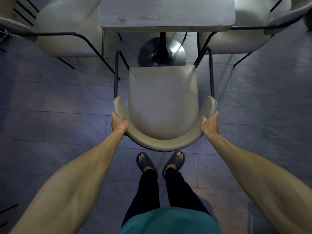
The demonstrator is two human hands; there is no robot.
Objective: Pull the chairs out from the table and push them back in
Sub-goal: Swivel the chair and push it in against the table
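Observation:
A beige chair point(163, 102) with a curved backrest and black metal legs stands on the floor right in front of me, its seat clear of the grey table point(167, 14). My left hand point(118, 123) grips the left end of the backrest. My right hand point(211, 123) grips the right end. The chair's front edge sits just short of the table's round metal base point(177, 51). My feet in dark slippers stand just behind the backrest.
Two more beige chairs stand at the table, one at the left point(67, 27) and one at the right point(249, 31), their black legs reaching toward the middle chair. Grey tiled floor point(50, 115) lies on both sides of me.

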